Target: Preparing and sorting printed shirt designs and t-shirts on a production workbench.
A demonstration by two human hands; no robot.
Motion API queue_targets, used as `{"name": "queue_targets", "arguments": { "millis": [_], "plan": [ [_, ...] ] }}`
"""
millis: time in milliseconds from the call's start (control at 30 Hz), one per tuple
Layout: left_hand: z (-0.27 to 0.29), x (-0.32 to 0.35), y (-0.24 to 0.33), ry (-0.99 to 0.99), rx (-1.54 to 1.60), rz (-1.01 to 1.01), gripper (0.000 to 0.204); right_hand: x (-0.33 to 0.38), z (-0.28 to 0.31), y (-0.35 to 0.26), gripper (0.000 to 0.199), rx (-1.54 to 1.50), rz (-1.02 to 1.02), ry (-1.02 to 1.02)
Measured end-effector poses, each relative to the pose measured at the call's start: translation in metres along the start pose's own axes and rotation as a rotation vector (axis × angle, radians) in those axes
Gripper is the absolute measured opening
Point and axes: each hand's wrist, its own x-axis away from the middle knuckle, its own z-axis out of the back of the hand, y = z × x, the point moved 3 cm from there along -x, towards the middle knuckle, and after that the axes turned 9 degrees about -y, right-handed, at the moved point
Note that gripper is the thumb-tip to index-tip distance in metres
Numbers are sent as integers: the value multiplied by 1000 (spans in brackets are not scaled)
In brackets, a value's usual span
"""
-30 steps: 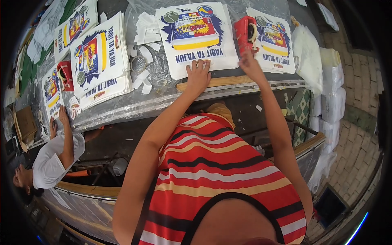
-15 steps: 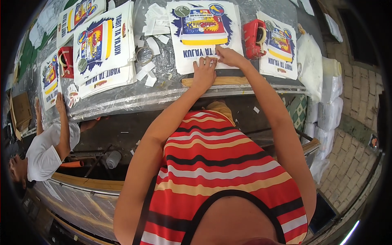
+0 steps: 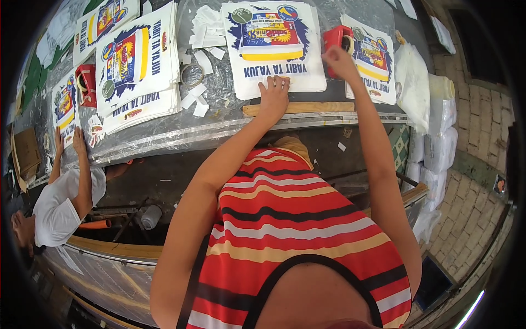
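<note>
A stack of white printed sheets (image 3: 274,60) with a blue, red and yellow design lies on the table in front of me. On its near edge rests my left hand (image 3: 274,96), fingers laid over the top sheet. My right hand (image 3: 341,62) is at the red tape dispenser (image 3: 335,37) just right of the stack. Its fingers are curled together beside the tape roll (image 3: 347,44); whatever they pinch is too small to make out. Another pile of the same printed sheets (image 3: 375,79) lies right of the dispenser, partly behind my right wrist.
Paper scraps (image 3: 207,27) and a tape ring (image 3: 192,75) lie left of my stack. Further left are taller printed piles (image 3: 164,82) and a second red dispenser (image 3: 86,85). A wooden strip (image 3: 312,107) lines the near edge. A co-worker (image 3: 68,200) handles sheets at far left.
My right hand has left the near part of the stack and moved right to the red tape dispenser. My left hand stays put. The co-worker's hands have come closer onto their sheet.
</note>
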Motion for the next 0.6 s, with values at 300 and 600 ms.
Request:
{"name": "queue_targets", "arguments": {
  "millis": [300, 600],
  "plan": [
    [-4, -1, 3, 49, -20, -20, 53, 48, 29, 98, 43, -343, -356, -15],
    [-1, -3, 5, -15, 6, -31, 60, 53, 25, 75, 27, -599, -228, 446]
  ]
}}
